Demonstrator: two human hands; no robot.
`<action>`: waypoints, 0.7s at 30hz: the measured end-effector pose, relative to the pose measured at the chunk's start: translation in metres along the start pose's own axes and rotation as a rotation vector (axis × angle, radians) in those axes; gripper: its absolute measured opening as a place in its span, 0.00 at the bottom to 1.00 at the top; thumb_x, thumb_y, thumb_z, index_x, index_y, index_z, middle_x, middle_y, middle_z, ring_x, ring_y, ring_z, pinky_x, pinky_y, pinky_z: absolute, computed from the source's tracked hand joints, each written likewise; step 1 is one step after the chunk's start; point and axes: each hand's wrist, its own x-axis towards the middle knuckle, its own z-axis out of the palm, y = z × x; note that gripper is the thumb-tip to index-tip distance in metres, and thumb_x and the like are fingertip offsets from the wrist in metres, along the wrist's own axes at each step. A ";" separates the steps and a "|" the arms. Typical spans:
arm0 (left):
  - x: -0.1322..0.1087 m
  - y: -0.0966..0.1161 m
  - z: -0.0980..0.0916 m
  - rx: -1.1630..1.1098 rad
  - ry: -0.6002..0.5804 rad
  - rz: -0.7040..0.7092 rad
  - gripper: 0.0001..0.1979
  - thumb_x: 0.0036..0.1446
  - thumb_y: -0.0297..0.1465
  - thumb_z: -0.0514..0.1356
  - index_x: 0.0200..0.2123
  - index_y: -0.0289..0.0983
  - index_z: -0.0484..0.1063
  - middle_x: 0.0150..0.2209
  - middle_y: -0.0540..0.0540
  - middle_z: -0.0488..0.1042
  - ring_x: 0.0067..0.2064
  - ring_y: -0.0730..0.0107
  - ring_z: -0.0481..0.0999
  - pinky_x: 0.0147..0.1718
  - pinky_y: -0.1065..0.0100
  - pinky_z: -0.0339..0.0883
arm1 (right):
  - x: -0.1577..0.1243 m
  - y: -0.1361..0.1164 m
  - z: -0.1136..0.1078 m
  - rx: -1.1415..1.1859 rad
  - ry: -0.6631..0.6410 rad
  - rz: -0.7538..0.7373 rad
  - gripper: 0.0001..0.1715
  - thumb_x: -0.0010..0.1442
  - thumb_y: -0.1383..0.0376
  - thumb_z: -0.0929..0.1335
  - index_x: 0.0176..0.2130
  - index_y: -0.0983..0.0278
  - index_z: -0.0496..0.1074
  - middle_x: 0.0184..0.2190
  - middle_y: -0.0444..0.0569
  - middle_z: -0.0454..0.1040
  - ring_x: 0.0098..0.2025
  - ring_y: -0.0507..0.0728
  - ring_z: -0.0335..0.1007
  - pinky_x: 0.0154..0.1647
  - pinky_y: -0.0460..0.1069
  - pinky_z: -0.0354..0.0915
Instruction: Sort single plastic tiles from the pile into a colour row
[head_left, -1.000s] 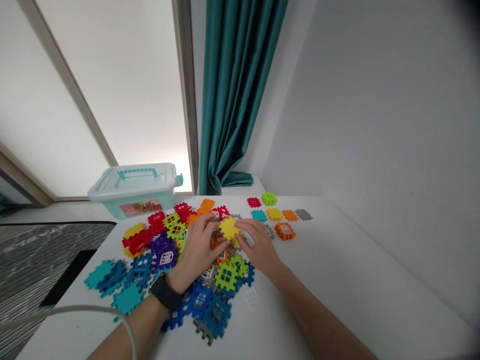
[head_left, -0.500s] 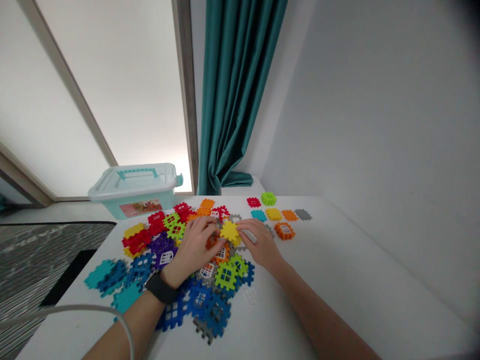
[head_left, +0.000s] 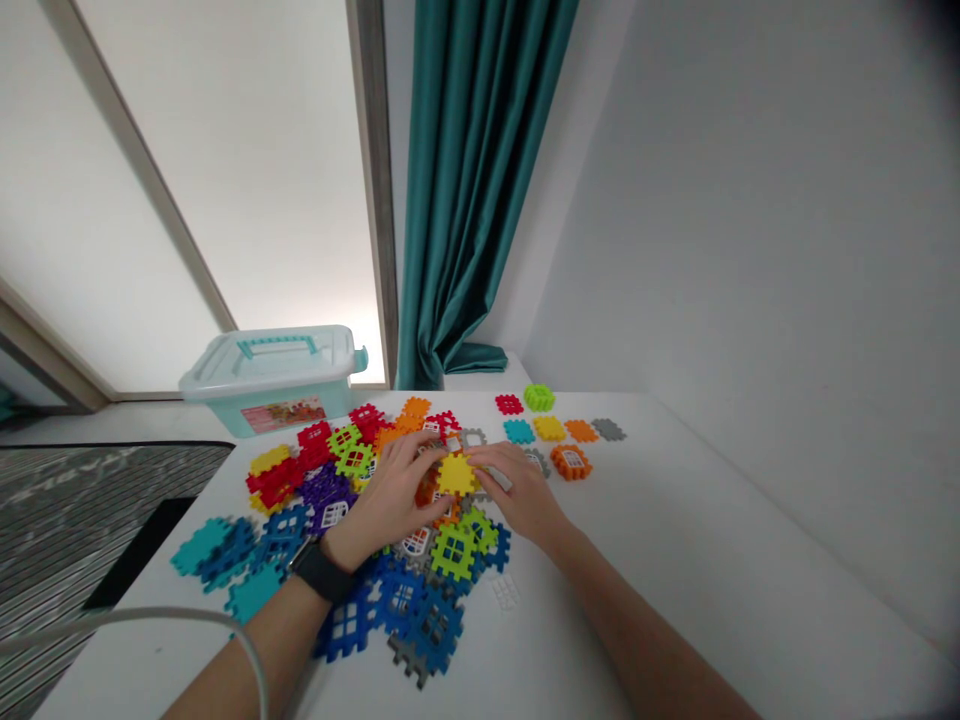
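Note:
A yellow notched building tile [head_left: 456, 475] is between my two hands, above the middle of a pile of coloured interlocking tiles. My left hand [head_left: 397, 487], with a dark watch on its wrist, grips the tile's left side between thumb and fingers. On the opposite edge, the fingers and thumb of my right hand [head_left: 517, 487] pinch it. Orange tiles lie partly hidden beneath. Green window tiles [head_left: 452, 550] are just in front, with blue window tiles [head_left: 431, 622] nearer to me. Purple tiles [head_left: 327, 487] lie left of my left hand.
A lidded teal storage box [head_left: 274, 380] stands at the back left. Sorted pieces, including a green stack [head_left: 538, 398] and an orange window-tile stack [head_left: 571, 462], sit at the right. A pale cable [head_left: 187, 615] crosses the lower left. A wall borders the table's right side.
The yellow tile has shifted slightly left and turned between my fingers. Both hands stay on it, and the pile looks the same.

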 end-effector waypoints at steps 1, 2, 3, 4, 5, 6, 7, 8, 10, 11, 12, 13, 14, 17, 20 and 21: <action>0.000 0.000 0.000 0.010 0.022 0.001 0.23 0.55 0.35 0.68 0.54 0.38 0.71 0.58 0.36 0.68 0.60 0.47 0.69 0.58 0.46 0.65 | 0.000 0.000 0.000 -0.007 0.005 -0.006 0.11 0.70 0.69 0.64 0.47 0.57 0.74 0.49 0.51 0.80 0.50 0.59 0.77 0.54 0.58 0.70; 0.000 -0.001 0.000 0.026 0.045 0.000 0.23 0.55 0.35 0.68 0.53 0.38 0.71 0.58 0.35 0.68 0.60 0.47 0.69 0.58 0.46 0.65 | 0.000 -0.001 -0.001 -0.014 0.014 -0.013 0.13 0.69 0.70 0.63 0.47 0.57 0.73 0.51 0.51 0.80 0.51 0.58 0.77 0.55 0.58 0.70; 0.000 -0.001 0.001 0.044 0.068 -0.002 0.22 0.56 0.35 0.69 0.53 0.38 0.70 0.58 0.35 0.68 0.60 0.46 0.69 0.57 0.45 0.66 | 0.000 -0.002 -0.001 -0.023 0.025 -0.020 0.14 0.68 0.71 0.63 0.48 0.57 0.73 0.52 0.51 0.79 0.53 0.58 0.76 0.56 0.58 0.69; 0.000 -0.002 0.001 0.064 0.093 -0.006 0.23 0.56 0.35 0.69 0.53 0.38 0.70 0.58 0.35 0.68 0.59 0.46 0.69 0.57 0.45 0.66 | 0.000 -0.002 -0.002 -0.032 0.035 -0.025 0.15 0.67 0.71 0.63 0.49 0.57 0.73 0.52 0.51 0.78 0.54 0.59 0.75 0.57 0.59 0.69; 0.001 -0.002 0.001 0.082 0.117 -0.012 0.23 0.57 0.35 0.69 0.54 0.39 0.69 0.58 0.35 0.68 0.59 0.46 0.69 0.57 0.45 0.67 | 0.000 -0.004 -0.003 -0.041 0.042 -0.027 0.16 0.66 0.72 0.63 0.50 0.58 0.73 0.53 0.52 0.78 0.55 0.59 0.74 0.58 0.59 0.69; 0.001 -0.003 0.002 0.097 0.140 -0.017 0.24 0.57 0.35 0.69 0.54 0.39 0.69 0.58 0.35 0.68 0.59 0.46 0.69 0.56 0.45 0.67 | 0.000 -0.005 -0.003 -0.050 0.043 -0.028 0.17 0.66 0.72 0.64 0.51 0.58 0.72 0.54 0.53 0.77 0.56 0.59 0.73 0.59 0.59 0.68; 0.001 -0.003 0.002 0.109 0.162 -0.021 0.24 0.57 0.34 0.69 0.55 0.39 0.68 0.58 0.35 0.67 0.59 0.46 0.69 0.56 0.45 0.68 | -0.001 -0.006 -0.004 -0.060 0.039 -0.029 0.17 0.65 0.72 0.64 0.51 0.58 0.72 0.54 0.53 0.76 0.57 0.60 0.73 0.59 0.59 0.68; 0.001 -0.004 0.003 0.118 0.180 -0.023 0.25 0.56 0.34 0.70 0.55 0.40 0.68 0.58 0.35 0.67 0.59 0.46 0.69 0.55 0.45 0.69 | -0.001 -0.007 -0.004 -0.070 0.030 -0.029 0.18 0.64 0.71 0.65 0.52 0.58 0.72 0.55 0.54 0.76 0.58 0.60 0.72 0.60 0.60 0.68; 0.001 -0.004 0.003 0.131 0.202 -0.021 0.25 0.56 0.34 0.70 0.55 0.40 0.69 0.58 0.35 0.67 0.58 0.46 0.70 0.55 0.45 0.69 | -0.001 -0.009 -0.004 -0.085 0.013 -0.030 0.19 0.64 0.70 0.66 0.53 0.58 0.71 0.56 0.55 0.74 0.59 0.61 0.71 0.60 0.60 0.68; 0.001 -0.004 0.003 0.134 0.206 -0.017 0.25 0.56 0.35 0.70 0.55 0.40 0.69 0.57 0.35 0.67 0.58 0.46 0.70 0.55 0.45 0.69 | -0.001 -0.010 -0.004 -0.090 0.011 -0.031 0.19 0.63 0.69 0.67 0.54 0.58 0.71 0.56 0.55 0.74 0.59 0.62 0.71 0.60 0.60 0.68; 0.001 -0.004 0.003 0.136 0.205 -0.010 0.25 0.57 0.35 0.70 0.55 0.39 0.69 0.57 0.35 0.67 0.58 0.46 0.70 0.54 0.45 0.69 | -0.001 -0.011 -0.003 -0.095 0.012 -0.033 0.19 0.63 0.69 0.67 0.54 0.58 0.71 0.56 0.55 0.74 0.58 0.62 0.71 0.60 0.60 0.68; 0.001 -0.004 0.002 0.136 0.199 -0.002 0.25 0.57 0.35 0.70 0.56 0.39 0.69 0.57 0.35 0.68 0.58 0.46 0.70 0.54 0.45 0.69 | -0.001 -0.011 -0.002 -0.098 0.016 -0.036 0.19 0.63 0.69 0.67 0.54 0.58 0.71 0.56 0.55 0.74 0.58 0.62 0.71 0.60 0.60 0.68; 0.001 -0.004 0.002 0.134 0.192 0.003 0.25 0.57 0.36 0.70 0.56 0.39 0.69 0.57 0.35 0.68 0.58 0.46 0.70 0.54 0.45 0.69 | -0.001 -0.011 -0.002 -0.101 0.018 -0.041 0.19 0.63 0.68 0.67 0.54 0.58 0.71 0.56 0.55 0.74 0.58 0.62 0.71 0.60 0.60 0.69; 0.000 -0.003 0.002 0.119 0.180 0.005 0.25 0.57 0.35 0.70 0.56 0.39 0.69 0.56 0.35 0.68 0.58 0.46 0.70 0.55 0.45 0.69 | -0.001 -0.010 -0.002 -0.109 0.017 -0.057 0.17 0.64 0.68 0.67 0.53 0.58 0.71 0.55 0.55 0.75 0.57 0.61 0.72 0.59 0.60 0.69; 0.000 -0.003 0.003 0.103 0.183 -0.008 0.25 0.58 0.35 0.69 0.56 0.39 0.70 0.56 0.35 0.68 0.58 0.46 0.70 0.55 0.45 0.69 | 0.000 -0.009 -0.002 -0.114 0.014 -0.066 0.15 0.65 0.68 0.67 0.52 0.58 0.71 0.54 0.55 0.75 0.56 0.61 0.73 0.58 0.59 0.69; 0.000 -0.003 0.003 0.100 0.184 -0.012 0.25 0.58 0.36 0.69 0.57 0.39 0.69 0.57 0.35 0.68 0.58 0.46 0.70 0.55 0.45 0.69 | 0.000 -0.009 -0.002 -0.117 0.015 -0.069 0.15 0.65 0.68 0.67 0.51 0.58 0.71 0.54 0.55 0.75 0.56 0.61 0.73 0.58 0.59 0.69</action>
